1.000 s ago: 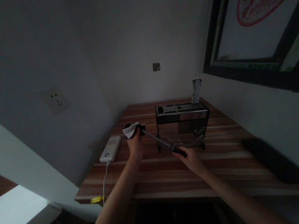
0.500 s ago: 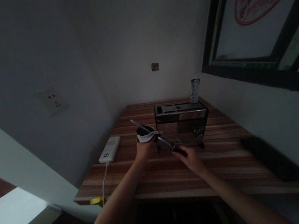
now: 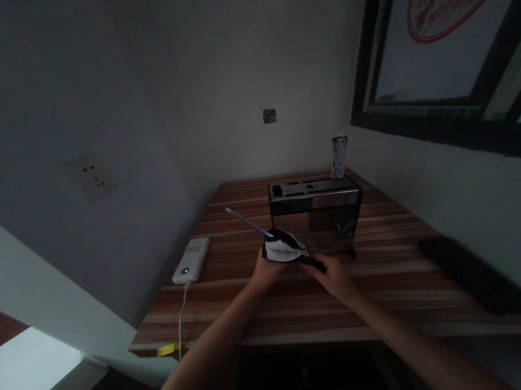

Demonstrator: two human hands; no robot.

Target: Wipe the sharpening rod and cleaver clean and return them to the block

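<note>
My right hand (image 3: pixel 329 273) grips the black handle of a long, narrow knife (image 3: pixel 246 221), its pale blade pointing up and to the left. My left hand (image 3: pixel 267 270) is closed around a black-and-white cloth (image 3: pixel 283 249), which is wrapped about the blade close to the handle. The blade's far part sticks out beyond the cloth. Just behind both hands stands a dark box-shaped holder (image 3: pixel 316 202) with slots in its top; my hands and the cloth cover its lower left part.
A white power bank (image 3: pixel 192 260) with a white cable (image 3: pixel 180 323) lies on the left of the striped wooden table (image 3: pixel 261 323). A dark flat object (image 3: pixel 476 276) rests at the right edge. Behind the holder is a shiny wrapped item (image 3: pixel 338 157). Walls border the table.
My left hand and the cloth have slid right and down along the blade towards the handle, baring more of the tip end. My right hand has stayed nearly still.
</note>
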